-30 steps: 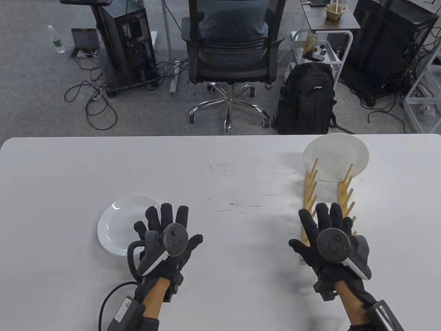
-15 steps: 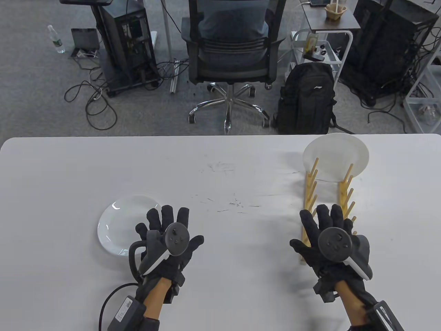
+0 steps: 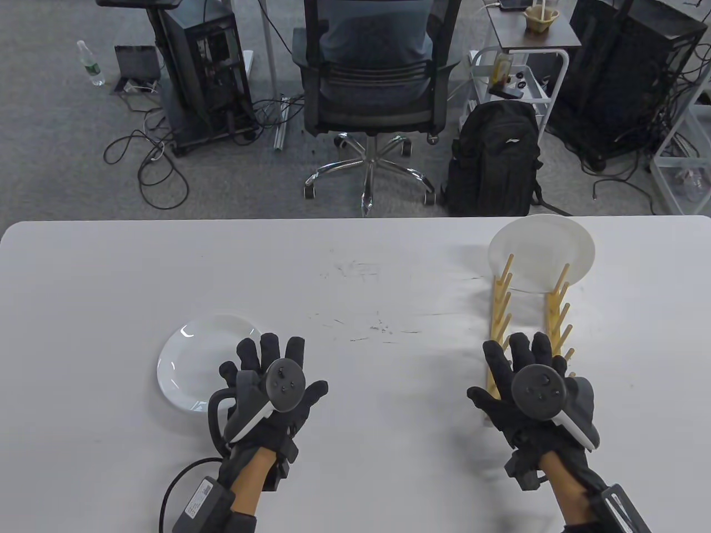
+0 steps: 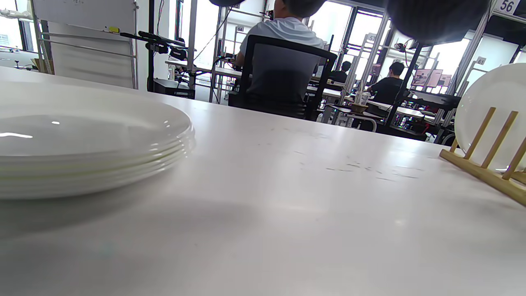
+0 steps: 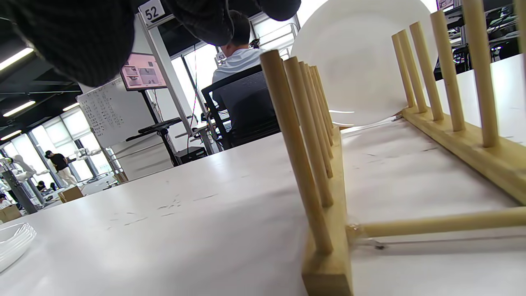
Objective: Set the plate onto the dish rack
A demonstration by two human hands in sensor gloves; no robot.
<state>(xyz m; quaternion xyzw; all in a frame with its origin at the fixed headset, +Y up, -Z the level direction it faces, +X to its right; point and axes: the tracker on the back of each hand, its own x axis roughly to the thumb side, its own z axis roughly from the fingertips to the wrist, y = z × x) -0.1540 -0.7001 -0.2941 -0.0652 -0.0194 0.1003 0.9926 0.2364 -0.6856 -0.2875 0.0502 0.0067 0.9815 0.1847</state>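
A stack of white plates (image 3: 191, 361) lies flat on the table at front left; it also shows in the left wrist view (image 4: 82, 144). A wooden dish rack (image 3: 500, 311) with upright pegs stands at the right, and one white plate (image 3: 541, 250) stands upright in its far end. The rack (image 5: 324, 197) and that plate (image 5: 353, 65) show close in the right wrist view. My left hand (image 3: 266, 383) is open, fingers spread, above the right edge of the stack. My right hand (image 3: 525, 383) is open above the rack's near end. Neither hand holds anything.
The white table (image 3: 355, 266) has scuff marks in the middle. Beyond its far edge stand an office chair (image 3: 369, 83) with a person seated, a black backpack (image 3: 494, 161) and computer towers on the floor.
Both hands have drifted slightly toward the near edge. The plates and the rack have not moved.
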